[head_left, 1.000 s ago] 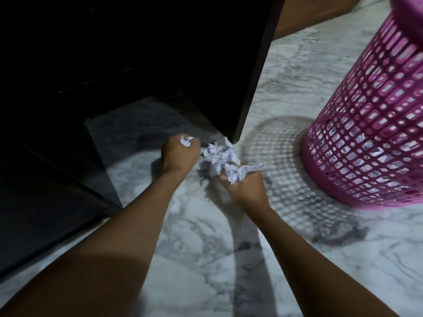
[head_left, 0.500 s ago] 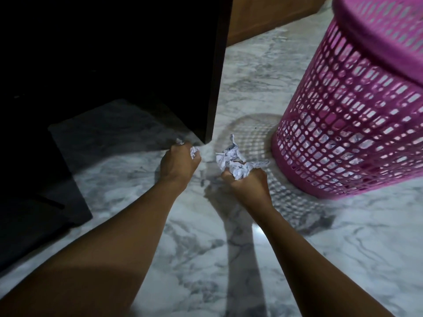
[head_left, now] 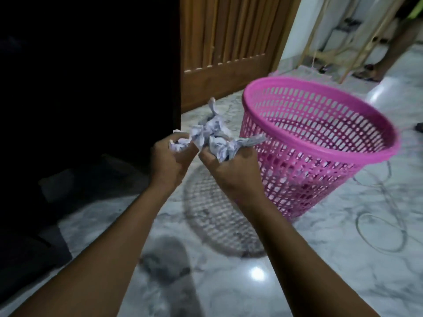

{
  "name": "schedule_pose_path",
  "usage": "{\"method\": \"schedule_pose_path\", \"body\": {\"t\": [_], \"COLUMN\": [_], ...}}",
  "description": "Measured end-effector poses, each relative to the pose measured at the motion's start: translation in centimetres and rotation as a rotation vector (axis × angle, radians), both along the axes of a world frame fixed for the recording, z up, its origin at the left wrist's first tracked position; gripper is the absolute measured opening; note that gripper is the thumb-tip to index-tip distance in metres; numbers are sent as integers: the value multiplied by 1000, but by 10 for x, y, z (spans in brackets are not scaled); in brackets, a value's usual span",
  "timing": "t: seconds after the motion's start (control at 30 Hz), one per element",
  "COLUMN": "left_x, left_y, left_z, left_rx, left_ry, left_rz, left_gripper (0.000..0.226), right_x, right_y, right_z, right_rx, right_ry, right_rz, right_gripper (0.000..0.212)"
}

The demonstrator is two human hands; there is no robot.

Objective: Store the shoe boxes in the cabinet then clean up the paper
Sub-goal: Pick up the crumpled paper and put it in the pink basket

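Black and almost featureless, one cabinet (head_left: 91, 76) fills the upper left of the frame, too dark to show whether any shoe boxes sit inside; none can be seen anywhere, so the storing step looks finished and the paper clean-up is the step in hand. Just right of the cabinet's edge, near the middle of the frame, the left hand (head_left: 170, 161) is curled closed around a small wad of crumpled paper (head_left: 207, 137), and touching it on the right, the right hand (head_left: 231, 170) is clenched on a larger bunch whose loose ends stick up and out past the fingers. How many separate scraps make up the bunch cannot be told; it reads as one white cluster shared between two hands, held above the marble floor (head_left: 263, 282). Behind the hands stands one slatted wooden door (head_left: 229, 42). Right of centre sits one pink perforated basket (head_left: 320, 138), upright, mouth open, just beside the right hand. The next move, by my reckoning, calls for carrying both fists rightward over the rim and opening them so nothing spills outside. At the lower right one thin cable (head_left: 384, 225) loops on the floor, and at the upper right another person's legs (head_left: 398, 44) show
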State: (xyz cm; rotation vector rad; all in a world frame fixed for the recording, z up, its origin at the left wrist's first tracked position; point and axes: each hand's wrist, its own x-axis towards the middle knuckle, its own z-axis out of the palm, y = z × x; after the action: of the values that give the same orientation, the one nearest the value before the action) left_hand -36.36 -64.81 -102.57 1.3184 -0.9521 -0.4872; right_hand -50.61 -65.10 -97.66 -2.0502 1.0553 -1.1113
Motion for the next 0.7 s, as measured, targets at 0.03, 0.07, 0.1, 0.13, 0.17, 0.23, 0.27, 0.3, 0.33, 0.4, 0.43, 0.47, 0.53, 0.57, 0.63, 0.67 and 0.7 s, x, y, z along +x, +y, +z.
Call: {"method": "schedule_pose_path", "body": {"t": [0.03, 0.07, 0.1, 0.13, 0.17, 0.23, 0.27, 0.3, 0.33, 0.4, 0.43, 0.47, 0.53, 0.57, 0.63, 0.67, 0.7], "left_x": [-10, -22, -34, -48, -63, -94, -110, -122, -130, -145, -151, -154, -155, -153, -147, -144, -141], "left_y": [-7, -13, -20, -29, -37, -61, -75, -88, -102, -128, -135, -141, -147, -148, -149, -147, -144], "left_z": [22, 44, 66, 87, 106, 137, 149, 154, 154, 150, 146, 142, 137, 136, 133, 132, 130], "left_rx": [-61, -121, -172, -212, -231, -182, -124, -59, -1, 150, 257, 361, 518, 561, 604, 605, 579], "left_ry": [35, 50, 36, 17, 14, 19, 0, -28, -67, -196, -302, -432, -690, -773, -875, -916, -957], "left_rz": [-15, -21, 2, 28, 41, -17, -58, -91, -122, -177, -201, -241, -359, -412, -460, -422, -331], "left_gripper": [10, 8, 9, 11, 15, 20, 23, 27, 32, 37, 34, 28, 18, 20, 38, 46, 48], "right_x": [-7, -16, -29, -43, -59, -96, -117, -135, -149, -172, -179, -183, -184, -185, -190, -192, -194], "right_y": [-2, -6, -13, -23, -35, -67, -82, -95, -105, -124, -132, -136, -138, -137, -139, -139, -140], "right_z": [23, 45, 63, 81, 95, 114, 120, 119, 117, 104, 94, 86, 77, 78, 81, 83, 82], "right_rx": [-131, -223, -290, -319, -309, -184, -82, 15, 108, 283, 334, 351, 398, 431, 447, 413, 361], "right_ry": [-69, -141, -200, -234, -238, -165, -116, -52, 6, 90, 188, 299, 450, 466, 457, 463, 474], "right_rz": [-2, -8, -42, -105, -190, -341, -392, -429, -458, -493, -486, -450, -369, -337, -300, -301, -347], "right_gripper": [21, 18, 23, 29, 32, 34, 33, 30, 29, 33, 31, 32, 43, 55, 76, 78, 78]}}
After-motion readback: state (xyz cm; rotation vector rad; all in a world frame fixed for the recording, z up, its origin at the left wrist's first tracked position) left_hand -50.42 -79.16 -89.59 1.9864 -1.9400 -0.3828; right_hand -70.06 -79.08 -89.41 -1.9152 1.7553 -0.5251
